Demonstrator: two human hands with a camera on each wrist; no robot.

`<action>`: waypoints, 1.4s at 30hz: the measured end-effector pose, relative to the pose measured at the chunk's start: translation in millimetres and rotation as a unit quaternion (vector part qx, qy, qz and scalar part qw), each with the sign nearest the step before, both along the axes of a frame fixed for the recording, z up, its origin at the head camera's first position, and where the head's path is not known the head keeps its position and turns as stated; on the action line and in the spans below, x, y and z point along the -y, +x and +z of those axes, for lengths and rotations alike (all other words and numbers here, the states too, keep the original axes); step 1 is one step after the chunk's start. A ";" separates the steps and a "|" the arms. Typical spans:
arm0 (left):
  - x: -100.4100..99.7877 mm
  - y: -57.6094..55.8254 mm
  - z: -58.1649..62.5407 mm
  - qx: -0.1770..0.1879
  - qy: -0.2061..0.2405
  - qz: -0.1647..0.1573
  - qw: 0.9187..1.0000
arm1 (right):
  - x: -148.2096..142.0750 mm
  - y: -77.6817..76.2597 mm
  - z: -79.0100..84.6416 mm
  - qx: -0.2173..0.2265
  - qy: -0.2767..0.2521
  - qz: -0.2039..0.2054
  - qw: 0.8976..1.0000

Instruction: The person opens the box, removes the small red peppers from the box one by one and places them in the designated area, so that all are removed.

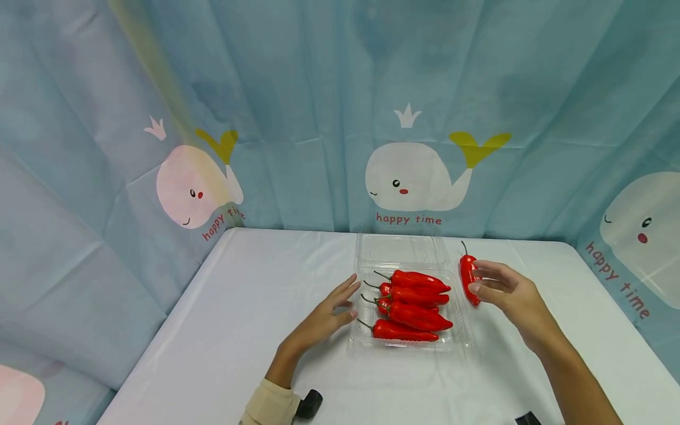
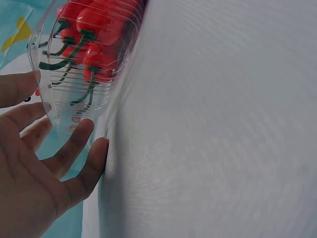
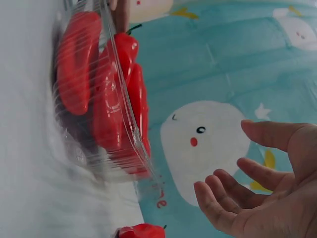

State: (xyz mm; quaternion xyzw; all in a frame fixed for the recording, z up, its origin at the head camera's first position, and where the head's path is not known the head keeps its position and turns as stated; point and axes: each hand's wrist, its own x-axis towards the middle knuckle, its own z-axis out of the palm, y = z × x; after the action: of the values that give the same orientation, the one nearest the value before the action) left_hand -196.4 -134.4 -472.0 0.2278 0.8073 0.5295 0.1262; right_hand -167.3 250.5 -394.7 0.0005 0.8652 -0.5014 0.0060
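A clear plastic clamshell box (image 1: 461,333) lies on the table with its lid (image 1: 402,251) folded back away from me. Several red chili peppers (image 1: 417,316) lie crosswise in its base, green stems pointing left. My left hand (image 1: 323,321) is at the box's left side, fingers spread; in the left wrist view its fingers (image 2: 79,144) reach the box's edge. A lone red chili pepper (image 1: 466,273) lies on the table right of the box. Beside it hovers my right hand (image 1: 510,295), fingers loosely bent. The right wrist view shows this hand holding nothing, apart from the pepper (image 3: 142,231).
A white cloth (image 1: 255,295) covers the table. Behind and at both sides hangs a light blue curtain (image 1: 297,118) with printed whales. Black straps with small devices (image 1: 309,404) show near both wrists.
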 end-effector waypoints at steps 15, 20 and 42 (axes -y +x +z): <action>1.2 0.2 -2.2 -0.002 0.001 -0.005 1.000 | 9.9 6.7 -9.3 -0.023 -0.049 0.079 0.995; 1.4 0.7 -2.8 0.001 0.000 -0.005 1.000 | 16.2 6.6 -16.8 -0.027 -0.089 0.128 0.987; -0.5 0.1 -2.2 -0.002 -0.003 -0.001 1.000 | 42.3 -1.9 -45.3 -0.030 -0.110 0.193 0.975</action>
State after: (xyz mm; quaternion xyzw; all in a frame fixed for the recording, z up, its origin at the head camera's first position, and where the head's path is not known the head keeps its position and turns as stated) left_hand -196.4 -133.9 -474.2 0.2290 0.8089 0.5268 0.1259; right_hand -169.2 208.2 -440.0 -0.1818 0.7886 -0.5824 0.0765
